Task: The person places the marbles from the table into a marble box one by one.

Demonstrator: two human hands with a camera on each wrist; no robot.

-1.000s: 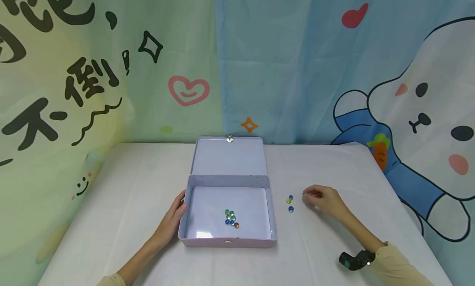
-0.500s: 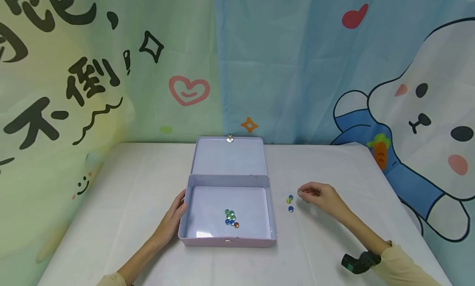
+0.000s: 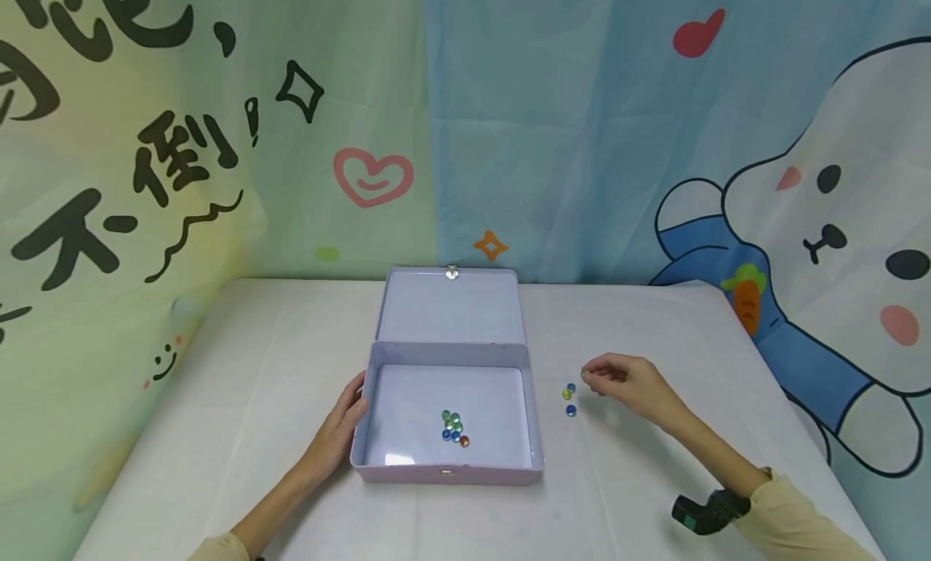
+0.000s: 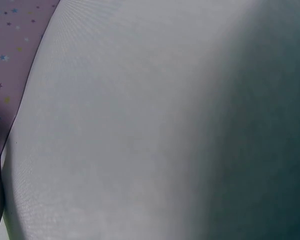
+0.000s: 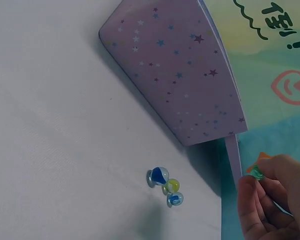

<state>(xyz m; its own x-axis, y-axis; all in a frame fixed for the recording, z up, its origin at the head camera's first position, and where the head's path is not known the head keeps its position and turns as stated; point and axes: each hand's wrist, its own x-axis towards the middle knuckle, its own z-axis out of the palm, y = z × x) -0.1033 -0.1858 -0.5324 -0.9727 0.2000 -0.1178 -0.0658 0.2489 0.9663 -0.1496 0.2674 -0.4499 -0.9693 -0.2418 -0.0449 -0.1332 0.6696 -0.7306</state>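
A lilac tin box [image 3: 445, 474] stands with its lid raised at the back. My left hand [image 3: 336, 432] rests against its left wall, fingertips right at the rim. Inside the box sits a cluster of green and blue glass marbles [image 3: 451, 425] with an orange-brown one [image 3: 464, 441]. To the right of the box, my right hand [image 3: 631, 385] pinches a green marble [image 5: 257, 173] between thumb and forefinger, above the cloth. Close by on the cloth lie a larger-looking blue marble [image 5: 159, 176], a yellow one [image 5: 172, 185] and another blue one [image 5: 175, 199].
White cloth [image 3: 291, 326] covers the table. Behind it hangs a printed curtain [image 3: 553, 141] with a cartoon rabbit. A black wrist camera [image 3: 711, 512] sits on the right forearm. In the left wrist view, the star-printed wall of the box [image 4: 15, 50] shows at the left edge.
My right hand has risen slightly and moved left toward the loose marbles, carrying its marble; it barely moves in the last half second. The left hand stays at the box.
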